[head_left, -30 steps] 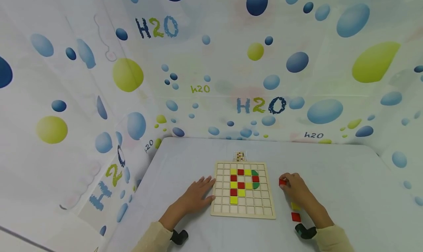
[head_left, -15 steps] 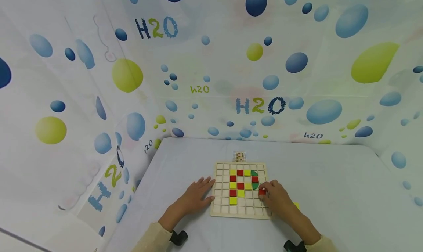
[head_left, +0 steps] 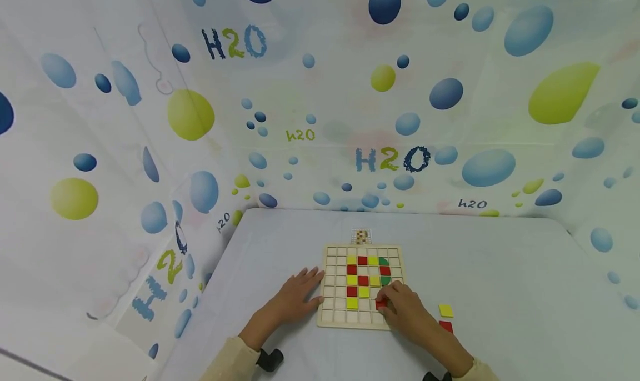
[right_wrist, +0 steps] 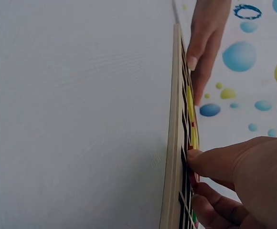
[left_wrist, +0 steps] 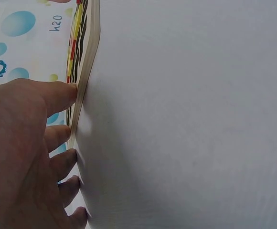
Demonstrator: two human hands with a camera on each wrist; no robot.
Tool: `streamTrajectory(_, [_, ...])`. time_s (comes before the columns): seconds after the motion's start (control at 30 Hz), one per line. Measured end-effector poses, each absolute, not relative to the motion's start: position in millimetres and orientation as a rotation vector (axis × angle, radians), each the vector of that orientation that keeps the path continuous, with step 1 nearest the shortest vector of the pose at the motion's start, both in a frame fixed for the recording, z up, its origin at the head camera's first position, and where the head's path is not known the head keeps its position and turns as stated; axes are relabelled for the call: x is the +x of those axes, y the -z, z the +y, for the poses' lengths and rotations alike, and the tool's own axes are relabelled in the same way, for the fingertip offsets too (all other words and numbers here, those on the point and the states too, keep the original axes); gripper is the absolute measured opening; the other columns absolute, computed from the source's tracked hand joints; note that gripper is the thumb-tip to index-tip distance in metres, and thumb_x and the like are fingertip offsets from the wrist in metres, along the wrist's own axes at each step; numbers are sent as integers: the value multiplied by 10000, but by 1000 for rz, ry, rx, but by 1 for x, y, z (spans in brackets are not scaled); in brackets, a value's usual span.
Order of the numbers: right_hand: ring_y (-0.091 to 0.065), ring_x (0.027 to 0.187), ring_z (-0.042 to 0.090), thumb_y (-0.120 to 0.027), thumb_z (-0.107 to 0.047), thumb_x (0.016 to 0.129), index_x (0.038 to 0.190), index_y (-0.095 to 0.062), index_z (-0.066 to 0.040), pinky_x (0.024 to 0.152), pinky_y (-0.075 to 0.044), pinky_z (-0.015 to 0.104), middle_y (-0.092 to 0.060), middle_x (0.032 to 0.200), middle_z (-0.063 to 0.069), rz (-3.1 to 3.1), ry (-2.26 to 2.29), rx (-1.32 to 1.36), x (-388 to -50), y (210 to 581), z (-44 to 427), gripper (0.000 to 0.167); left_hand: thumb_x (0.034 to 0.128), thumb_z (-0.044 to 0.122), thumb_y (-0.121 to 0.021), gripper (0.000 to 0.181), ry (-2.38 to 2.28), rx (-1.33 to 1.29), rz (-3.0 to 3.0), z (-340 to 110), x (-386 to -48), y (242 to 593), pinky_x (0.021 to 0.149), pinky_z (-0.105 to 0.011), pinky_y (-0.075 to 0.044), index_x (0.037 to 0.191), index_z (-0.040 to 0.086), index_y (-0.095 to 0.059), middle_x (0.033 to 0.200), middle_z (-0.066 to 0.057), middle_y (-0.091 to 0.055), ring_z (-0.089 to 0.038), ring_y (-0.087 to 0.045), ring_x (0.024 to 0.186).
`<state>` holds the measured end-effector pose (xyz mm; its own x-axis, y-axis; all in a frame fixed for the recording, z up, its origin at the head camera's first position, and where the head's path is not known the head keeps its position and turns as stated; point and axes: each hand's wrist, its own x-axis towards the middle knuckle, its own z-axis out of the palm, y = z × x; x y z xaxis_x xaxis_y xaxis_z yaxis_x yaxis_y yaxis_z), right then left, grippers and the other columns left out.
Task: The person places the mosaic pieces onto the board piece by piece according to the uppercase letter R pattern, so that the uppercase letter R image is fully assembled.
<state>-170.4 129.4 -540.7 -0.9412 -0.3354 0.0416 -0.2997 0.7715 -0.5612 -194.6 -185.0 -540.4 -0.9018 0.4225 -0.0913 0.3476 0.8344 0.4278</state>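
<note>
A square wooden grid board (head_left: 335,317) lies on the white table, with red, yellow and green tiles set in several of its cells. My right hand (head_left: 406,311) pinches a red square tile (head_left: 380,304) between thumb and fingers over the lower right part of the board. The right wrist view shows the thumb and fingertips of that right hand (right_wrist: 253,176) around the red tile (right_wrist: 192,179) at the board's surface. My left hand (head_left: 295,296) lies flat at the board's left edge, its fingers spread; in the left wrist view the left hand's (left_wrist: 28,143) thumb touches the board's side (left_wrist: 88,57).
A yellow tile (head_left: 446,311) and a red tile (head_left: 446,326) lie on the table right of the board, beside my right forearm. Behind the board is a small pattern card (head_left: 361,236). A printed curtain (head_left: 330,92) stands at the table's far edge.
My right hand has carried the red tile leftward from the table right of the board to over the board's lower right cells. The left hand has stayed at the board's edge.
</note>
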Motion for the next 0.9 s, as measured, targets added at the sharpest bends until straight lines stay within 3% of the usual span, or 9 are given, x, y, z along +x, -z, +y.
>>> streamTrajectory(0.43, [-501, 956, 109, -808, -128, 937, 1036, -691, -200, 818, -490, 301, -577, 1022, -105, 2903, 941, -749, -172, 543, 135, 170, 1070, 421, -596, 675, -596, 593, 2823, -186, -196, 540, 1246, -671, -260, 1649, 149, -380, 1710, -114, -350, -411, -286, 1587])
streamTrajectory(0.9, [-517, 949, 87, -822, -139, 927, 920, -722, -229, 808, -490, 297, -588, 1018, -118, 2925, 949, -726, -172, 541, 137, 135, 1063, 413, -606, 676, -593, 601, 2832, -187, -194, 540, 1243, -673, -264, 1642, 137, -392, 1704, -126, -362, -409, -294, 1584])
